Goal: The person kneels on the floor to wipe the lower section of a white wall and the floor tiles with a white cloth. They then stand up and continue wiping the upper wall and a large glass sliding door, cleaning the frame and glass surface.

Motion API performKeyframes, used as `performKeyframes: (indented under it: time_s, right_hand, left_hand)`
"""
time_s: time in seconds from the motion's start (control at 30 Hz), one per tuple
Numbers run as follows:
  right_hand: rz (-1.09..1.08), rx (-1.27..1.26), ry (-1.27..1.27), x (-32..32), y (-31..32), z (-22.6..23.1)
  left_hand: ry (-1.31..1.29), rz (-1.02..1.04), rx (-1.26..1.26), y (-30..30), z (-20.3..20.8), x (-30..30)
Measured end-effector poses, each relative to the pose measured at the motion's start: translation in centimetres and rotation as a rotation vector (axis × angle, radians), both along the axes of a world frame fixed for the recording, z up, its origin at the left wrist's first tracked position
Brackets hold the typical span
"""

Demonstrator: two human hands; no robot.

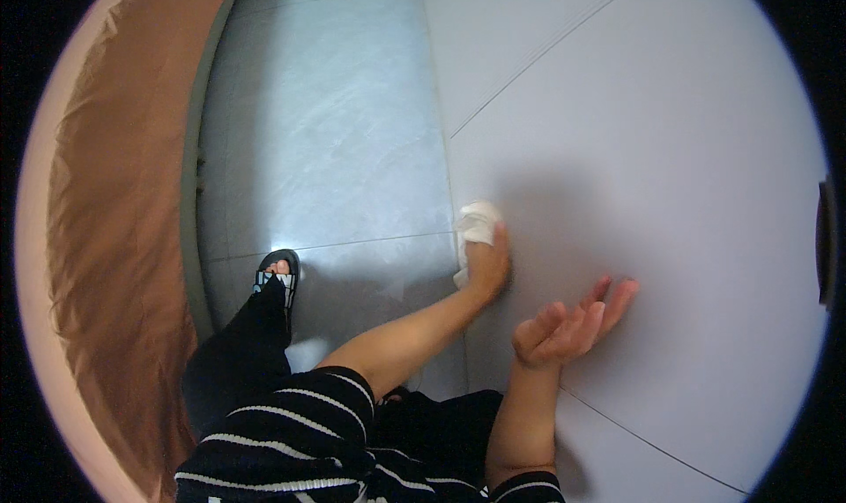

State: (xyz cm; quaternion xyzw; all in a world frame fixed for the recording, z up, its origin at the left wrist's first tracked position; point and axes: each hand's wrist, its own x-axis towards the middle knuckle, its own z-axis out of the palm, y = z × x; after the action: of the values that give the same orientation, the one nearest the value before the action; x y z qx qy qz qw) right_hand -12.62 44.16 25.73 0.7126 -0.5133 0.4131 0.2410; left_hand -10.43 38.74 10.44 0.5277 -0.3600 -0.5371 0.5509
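A crumpled white cloth (478,224) is held in the left hand (490,263), near the middle of the view, where the grey tiled floor (352,124) is met by a broad, pale grey-white panel (661,168). The cloth is bunched into soft, rounded folds above the fingers, and a looser fold is let down along the hand's left side. Its colour is seen as plain off-white, and its surface as matt and creased. The left hand is closed around it; whether the panel is pressed by the cloth cannot be told.

The right hand (571,331) is held apart from the left, nothing being gripped in it; its palm is turned up and its fingers are loosely bent and spread before the panel.

The panel is smooth and is crossed by thin, dark, straight lines. The floor is laid in large, faintly mottled tiles divided by narrow joints, and light is reflected from it in a bluish sheen. At the left, brown, wrinkled fabric (115,238) is bordered by a curved grey-green edge (188,186). A black knitted top with white stripes (291,441), black trousers (233,344) and a dark open-toed sandal with a patterned strap (279,278) are worn.
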Motion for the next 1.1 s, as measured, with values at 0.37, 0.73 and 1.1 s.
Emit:
performKeyframes:
  time_s: [0.37,0.73,1.1]
  right_hand:
    - [0.031,0.033,-0.019,0.0,0.6,0.1]
    - [-0.052,0.014,-0.078,6.5,4.0,-6.2]
    - [-0.351,-0.180,0.158,13.7,-2.7,-1.8]
  left_hand:
    - [-0.091,-0.142,-0.600,-3.0,8.2,2.0]
    - [0.018,-0.202,-0.749,-6.5,9.5,7.3]
    - [-0.084,-0.302,-0.497,-7.3,-2.4,15.3]
